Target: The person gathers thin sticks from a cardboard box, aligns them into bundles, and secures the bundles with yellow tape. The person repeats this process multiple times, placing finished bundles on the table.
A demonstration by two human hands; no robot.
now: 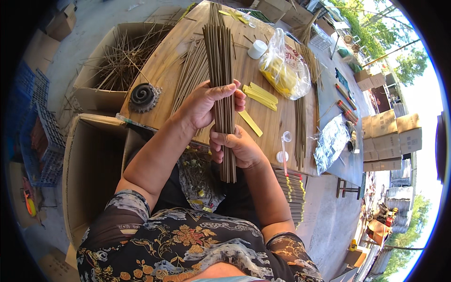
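Observation:
A thick bundle of thin brown incense sticks (pixel 219 56) stands upright between my hands, above the near edge of the table. My left hand (pixel 206 101) wraps round its middle, the thumb lying across the front. Lower down, my right hand (pixel 238 145) grips the same bundle near its bottom end. Just right of the bundle lie yellow paper strips (pixel 260 96), and a single yellow strip (pixel 250 123) rests closer to my right hand. More loose sticks (pixel 191 70) are spread on the table behind my left hand.
On the wooden table (pixel 164 61) are a bag of yellow strips (pixel 284 70), a white jar (pixel 257 49) and a dark coil (pixel 144 97). A cardboard box (pixel 101 91) of tangled sticks stands left, with another open box (pixel 94 160) nearer. Banded bundles (pixel 292 195) sit below right.

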